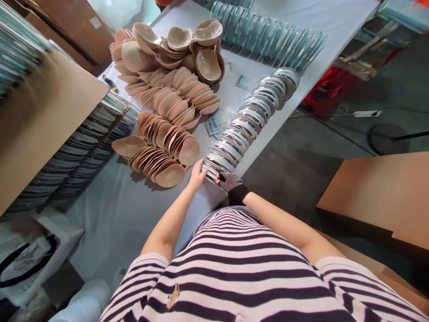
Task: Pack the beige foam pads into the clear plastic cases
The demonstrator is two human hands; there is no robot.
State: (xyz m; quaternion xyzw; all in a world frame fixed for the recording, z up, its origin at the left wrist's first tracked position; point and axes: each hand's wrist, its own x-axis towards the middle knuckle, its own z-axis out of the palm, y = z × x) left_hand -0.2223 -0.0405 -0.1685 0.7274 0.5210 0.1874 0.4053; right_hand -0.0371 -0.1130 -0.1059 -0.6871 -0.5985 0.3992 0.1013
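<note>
A long row of clear plastic packages (239, 132) with beige cups inside stands on edge along the table's right side. At its near end, my bare left hand (197, 176) presses its fingers against the left side of the end packages. My right hand (229, 181), in a dark dotted fingerless glove, is closed at the right side of the same end. Both hands grip the end packages between them; the fingertips are partly hidden. Left of the row lie nested beige adhesive bra cups (170, 174), with further cup stacks (177, 98) behind them.
Another row of clear packages (268, 38) crosses the table's far end. Printed cards (214, 123) lie on the white table (261, 154). A yellow-and-black cutter (110, 83) sits at the left edge. Cardboard boxes (382, 192) stand at right; packed cartons (50, 116) at left.
</note>
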